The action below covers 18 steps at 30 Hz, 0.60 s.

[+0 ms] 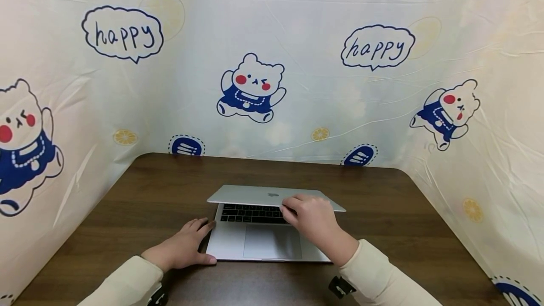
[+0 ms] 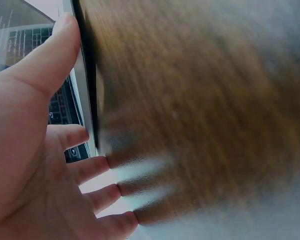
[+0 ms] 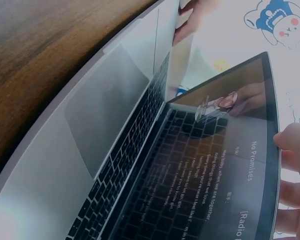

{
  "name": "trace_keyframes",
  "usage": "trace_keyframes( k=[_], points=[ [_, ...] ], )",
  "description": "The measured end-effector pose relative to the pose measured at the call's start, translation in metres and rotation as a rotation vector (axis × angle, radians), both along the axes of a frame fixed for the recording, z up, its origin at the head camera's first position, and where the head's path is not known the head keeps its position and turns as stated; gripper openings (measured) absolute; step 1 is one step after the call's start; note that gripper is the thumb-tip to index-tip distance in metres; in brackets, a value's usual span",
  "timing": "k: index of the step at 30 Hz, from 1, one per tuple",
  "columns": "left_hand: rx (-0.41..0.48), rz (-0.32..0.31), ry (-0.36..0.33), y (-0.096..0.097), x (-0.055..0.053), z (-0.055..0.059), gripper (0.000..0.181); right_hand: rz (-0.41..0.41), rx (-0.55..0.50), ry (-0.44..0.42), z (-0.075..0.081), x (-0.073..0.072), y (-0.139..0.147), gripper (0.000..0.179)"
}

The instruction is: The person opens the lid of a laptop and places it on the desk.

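A silver laptop (image 1: 227,242) lies on the table with its lid (image 1: 246,194) partly raised, tilted low over the keyboard (image 1: 246,214). My right hand (image 1: 314,216) pinches the lid's front edge, right of the middle; in the right wrist view the thumb is at the screen's rim and the fingers are behind it. Text shows on the lit screen (image 3: 225,185). At the base's left side, my left hand (image 1: 182,245) rests with fingers spread. Its thumb touches the front left corner, while the fingertips (image 2: 122,220) meet the tabletop in the left wrist view.
The dark wooden table (image 1: 170,183) extends behind the laptop and to both sides of it. A pale curtain (image 1: 310,4) printed with bears, lemon slices and the word "happy" encloses the back and sides. Dark bands (image 1: 341,287) show beneath the light sleeves.
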<state>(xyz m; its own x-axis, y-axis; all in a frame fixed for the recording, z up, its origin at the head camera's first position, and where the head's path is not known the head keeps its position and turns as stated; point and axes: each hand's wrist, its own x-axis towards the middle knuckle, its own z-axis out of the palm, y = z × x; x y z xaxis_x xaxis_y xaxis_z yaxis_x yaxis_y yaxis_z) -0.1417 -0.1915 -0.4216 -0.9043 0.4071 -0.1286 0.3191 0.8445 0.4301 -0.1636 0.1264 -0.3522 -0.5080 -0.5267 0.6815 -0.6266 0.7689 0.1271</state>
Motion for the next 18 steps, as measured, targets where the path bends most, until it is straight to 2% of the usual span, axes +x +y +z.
trace_keyframes(
  k=[7,18],
  points=[
    [0.021,0.000,-0.028,0.0001,0.0005,0.0020,0.093,0.002,-0.009,0.013,-0.0004,-0.0036,0.0009,0.006],
    [0.019,-0.002,-0.033,-0.0010,-0.0010,0.0006,0.094,-0.001,-0.017,-0.030,0.0027,-0.0049,0.0013,0.008]
  ],
)
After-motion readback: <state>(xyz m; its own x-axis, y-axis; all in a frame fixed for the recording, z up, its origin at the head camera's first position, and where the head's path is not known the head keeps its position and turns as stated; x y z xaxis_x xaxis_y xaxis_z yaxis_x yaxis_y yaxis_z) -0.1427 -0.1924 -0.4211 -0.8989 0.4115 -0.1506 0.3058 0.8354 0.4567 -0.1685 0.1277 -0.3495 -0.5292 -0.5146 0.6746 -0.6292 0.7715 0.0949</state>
